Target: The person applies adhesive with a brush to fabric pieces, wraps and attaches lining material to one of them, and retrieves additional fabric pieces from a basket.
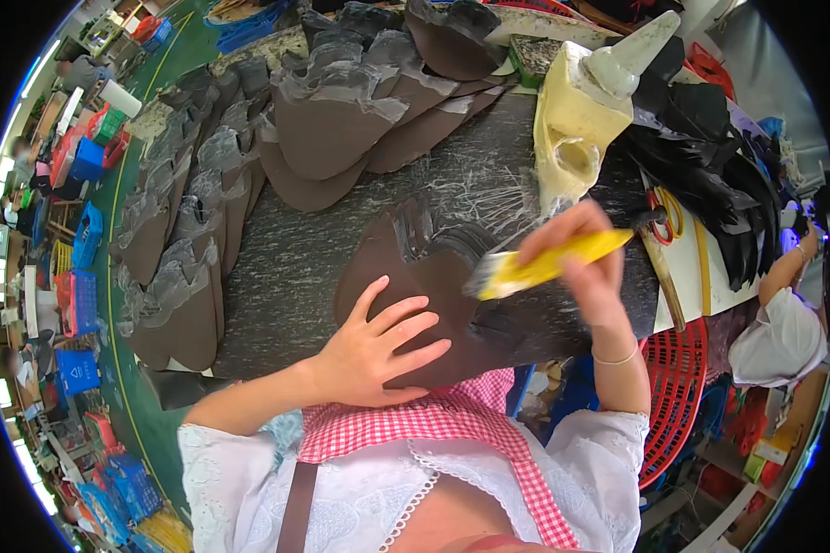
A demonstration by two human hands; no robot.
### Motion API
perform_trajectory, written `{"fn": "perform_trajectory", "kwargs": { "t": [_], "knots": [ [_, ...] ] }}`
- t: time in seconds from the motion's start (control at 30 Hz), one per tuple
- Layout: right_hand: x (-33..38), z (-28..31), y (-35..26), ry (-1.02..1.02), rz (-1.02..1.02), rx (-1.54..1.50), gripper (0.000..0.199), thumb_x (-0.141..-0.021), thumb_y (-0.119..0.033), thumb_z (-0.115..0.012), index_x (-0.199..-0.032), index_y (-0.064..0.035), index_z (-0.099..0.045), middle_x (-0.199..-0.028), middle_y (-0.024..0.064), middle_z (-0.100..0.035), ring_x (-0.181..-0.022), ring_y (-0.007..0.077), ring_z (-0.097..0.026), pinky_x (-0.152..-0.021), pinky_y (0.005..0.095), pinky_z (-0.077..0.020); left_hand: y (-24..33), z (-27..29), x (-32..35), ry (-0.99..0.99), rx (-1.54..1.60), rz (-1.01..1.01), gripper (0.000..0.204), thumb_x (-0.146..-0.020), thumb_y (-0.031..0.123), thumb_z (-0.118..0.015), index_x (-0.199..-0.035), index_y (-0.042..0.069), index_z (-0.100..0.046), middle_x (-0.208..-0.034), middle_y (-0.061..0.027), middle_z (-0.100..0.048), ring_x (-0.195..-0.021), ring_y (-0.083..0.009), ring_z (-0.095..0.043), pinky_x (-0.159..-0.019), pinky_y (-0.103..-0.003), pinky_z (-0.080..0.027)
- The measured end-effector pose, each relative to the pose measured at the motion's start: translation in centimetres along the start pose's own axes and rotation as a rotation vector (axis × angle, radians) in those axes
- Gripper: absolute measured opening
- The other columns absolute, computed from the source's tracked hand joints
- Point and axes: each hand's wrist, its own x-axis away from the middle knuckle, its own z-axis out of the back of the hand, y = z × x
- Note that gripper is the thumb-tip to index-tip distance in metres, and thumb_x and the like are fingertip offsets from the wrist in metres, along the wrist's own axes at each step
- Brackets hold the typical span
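Note:
My left hand (pixel 371 348) lies with spread fingers on dark brown, curved flat pieces (pixel 364 263), which look like shoe parts fanned in overlapping layers. Glossy, wet-looking smears mark their stepped edges. In my right hand (pixel 588 263) is a yellow-handled brush (pixel 558 261), its bristles down by the layered edges at the right of the pieces. Thin whitish strands run from near the brush toward a cream-yellow plastic container (pixel 561 115) with a cone-shaped nozzle and a round cut hole. The container lies beyond my right hand.
Coated brown pieces (pixel 323 134) overlap in piles at the back and left of the dark worktop (pixel 277 304). Scissors (pixel 669 217), a wooden-handled tool (pixel 659 276) and black sheets (pixel 710 166) lie to the right. A red basket (pixel 675 396) stands below; another person (pixel 779 336) is far right.

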Motion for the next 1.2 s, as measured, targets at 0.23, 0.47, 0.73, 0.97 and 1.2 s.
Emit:
{"fn": "perform_trajectory", "kwargs": {
  "t": [0.23, 0.47, 0.73, 0.97, 1.2],
  "knots": [
    [-2.8, -2.1, 0.4, -0.059, -0.175, 0.039, 0.011, -0.082, -0.01, -0.058, -0.088, -0.0011, -0.057, -0.079, 0.0065, -0.064, -0.07, 0.0119, -0.056, -0.066, 0.0251, -0.0452, 0.9, -1.5, 0.3, 0.069, -0.04, 0.052, 0.062, -0.062, 0.038, -0.079, -0.119, 0.02, -0.062, -0.125, -0.0103, -0.051, -0.121, -0.031, -0.048, -0.106, -0.063, -0.022],
    [3.4, -0.5, -0.4, 0.122, -0.204, 0.104, 0.008, -0.085, -0.008, -0.052, -0.081, -0.0018, -0.052, -0.068, 0.0066, -0.062, -0.056, 0.0077, -0.053, -0.052, 0.0211, -0.0412, 0.5, -1.2, 0.4, 0.094, -0.004, 0.108, 0.062, -0.062, 0.038, -0.079, -0.119, 0.021, -0.061, -0.124, -0.0089, -0.05, -0.123, -0.0296, -0.046, -0.107, -0.061, -0.021],
    [-0.6, 1.2, 0.2, 0.404, -0.371, 0.209, 0.023, -0.091, -0.022, -0.064, -0.086, -0.0005, -0.057, -0.067, 0.0047, -0.062, -0.045, 0.0062, -0.052, -0.039, 0.0186, -0.0367, 0.5, -1.0, 0.2, 0.083, 0.019, 0.101, 0.064, -0.063, 0.038, -0.078, -0.121, 0.02, -0.059, -0.124, -0.0092, -0.05, -0.119, -0.0297, -0.048, -0.107, -0.055, -0.026],
    [-0.6, -5.1, -0.3, -0.276, 0.196, 0.549, 0.018, -0.077, -0.011, -0.071, -0.083, -0.0043, -0.055, -0.075, 0.0119, -0.059, -0.059, 0.0233, -0.058, -0.052, 0.0312, -0.0456, 0.4, -1.6, 0.1, 0.127, 0.008, 0.048, 0.062, -0.066, 0.035, -0.076, -0.122, 0.015, -0.058, -0.122, -0.0116, -0.051, -0.117, -0.0296, -0.048, -0.104, -0.049, -0.033],
    [10.7, -2.0, -4.5, -0.051, -0.133, 0.43, 0.013, -0.075, -0.012, -0.068, -0.072, -0.0051, -0.057, -0.067, 0.0084, -0.065, -0.053, 0.0172, -0.061, -0.049, 0.0261, -0.0474, 0.5, -1.0, 0.4, 0.099, 0.041, 0.078, 0.062, -0.065, 0.034, -0.075, -0.121, 0.015, -0.058, -0.121, -0.0103, -0.051, -0.117, -0.0274, -0.047, -0.104, -0.049, -0.032]
  ]
}}
